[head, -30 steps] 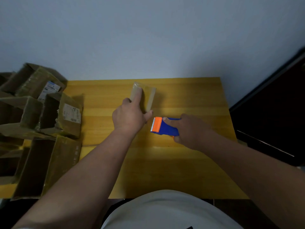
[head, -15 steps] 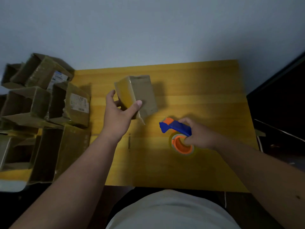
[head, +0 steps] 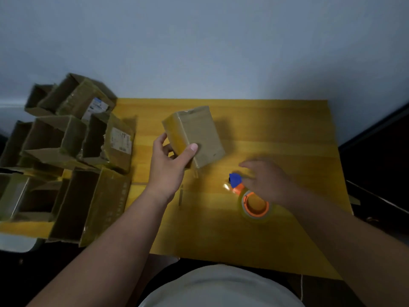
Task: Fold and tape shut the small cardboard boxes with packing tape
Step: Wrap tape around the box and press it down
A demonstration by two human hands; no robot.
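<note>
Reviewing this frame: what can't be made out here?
- Right hand: motion-blurred in the head view; whether it touches the tape dispenser is unclear.
- Small box: its underside and near end are hidden by the left hand.
- Labels on the stacked boxes: print too small.

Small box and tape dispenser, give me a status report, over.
Left hand grips the small box, lifted and tilted. Right hand blurred over the tape dispenser lying on the table; grip unclear. Nothing in the way.
</note>
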